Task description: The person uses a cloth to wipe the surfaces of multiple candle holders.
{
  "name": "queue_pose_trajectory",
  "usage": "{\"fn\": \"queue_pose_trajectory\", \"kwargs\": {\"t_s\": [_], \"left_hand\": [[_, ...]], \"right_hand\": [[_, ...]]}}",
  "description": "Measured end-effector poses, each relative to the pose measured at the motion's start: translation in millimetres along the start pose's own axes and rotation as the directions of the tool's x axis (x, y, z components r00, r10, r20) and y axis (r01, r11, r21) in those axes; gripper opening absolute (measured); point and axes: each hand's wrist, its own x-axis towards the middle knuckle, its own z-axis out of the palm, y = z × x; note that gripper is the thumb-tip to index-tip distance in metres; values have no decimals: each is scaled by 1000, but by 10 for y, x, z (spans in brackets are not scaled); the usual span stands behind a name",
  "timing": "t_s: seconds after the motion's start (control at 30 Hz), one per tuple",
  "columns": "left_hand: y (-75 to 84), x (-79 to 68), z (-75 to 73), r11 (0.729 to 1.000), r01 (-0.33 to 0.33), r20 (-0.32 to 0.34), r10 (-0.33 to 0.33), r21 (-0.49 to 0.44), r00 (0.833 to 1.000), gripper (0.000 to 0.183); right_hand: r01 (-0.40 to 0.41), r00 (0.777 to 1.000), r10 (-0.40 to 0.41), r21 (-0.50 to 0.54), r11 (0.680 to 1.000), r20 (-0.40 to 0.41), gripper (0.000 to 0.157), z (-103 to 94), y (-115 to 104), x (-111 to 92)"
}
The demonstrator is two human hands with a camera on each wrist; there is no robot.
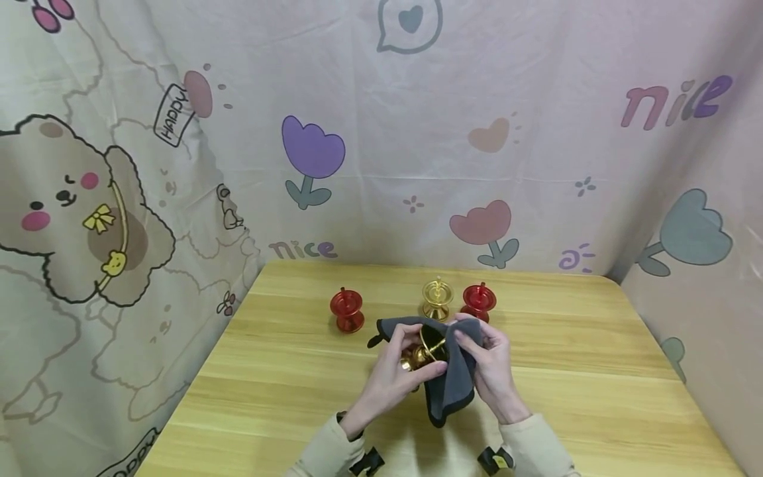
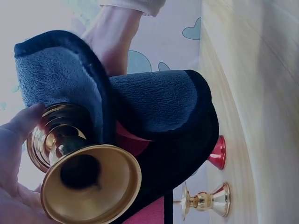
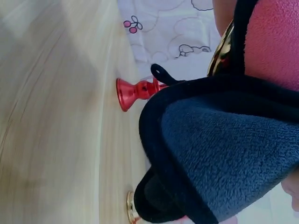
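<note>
Held up over the surface point(image 1: 286, 384), the left hand point(image 1: 393, 371) has thumb and fingers curled round a gold candle holder point(image 1: 422, 356), tilted over, and the right hand point(image 1: 493, 371) pinches a grey cloth point(image 1: 456, 374) right at its dish, the cloth's corners hanging loose! Beyond them, upright on the surface, a red holder point(image 1: 347, 310) stands off left, with a second gold holder point(image 1: 438, 298) near another red holder point(image 1: 479, 301) to its right, and farthest back hangs a printed curtain point(image 1: 381, 199).

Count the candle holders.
4: a left red holder, standing alone; a central gold holder and a right red holder, beyond the cloth; a held gold holder, in the left hand. The cloth may hide others.
</note>
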Motion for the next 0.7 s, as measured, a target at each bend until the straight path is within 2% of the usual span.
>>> {"fn": "queue_pose_trajectory", "kwargs": {"t_s": [0.1,0.2,0.27,0.33,0.5,0.63,0.7], "left_hand": [[4,-1,-13,1000,13,-4,-13,4,1000,59],[1,-7,-19,1000,18,-5,-18,16,1000,58],[2,-8,-17,1000,22,1,-22,21,1000,58],[6,-7,-12,1000,13,10,-14,23,1000,58],[13,-6,-6,1000,-5,16,4,12,1000,57],[2,-15,-12,1000,15,12,-15,-8,1000,57],[-8,-18,-17,999,29,5,-28,-15,1000,57]], "right_hand": [[4,998,4,-149,989,59,28,-21,12,-8],[32,991,9,-303,953,132,30,-42,30,-23],[44,989,6,-339,940,145,28,-45,40,-32],[36,992,4,-309,951,128,26,-37,41,-39],[-6,999,14,-146,989,51,24,17,16,-49],[-41,997,37,-56,998,-66,34,69,-15,-42],[-31,993,24,-62,998,-117,35,86,-16,-40]]}}
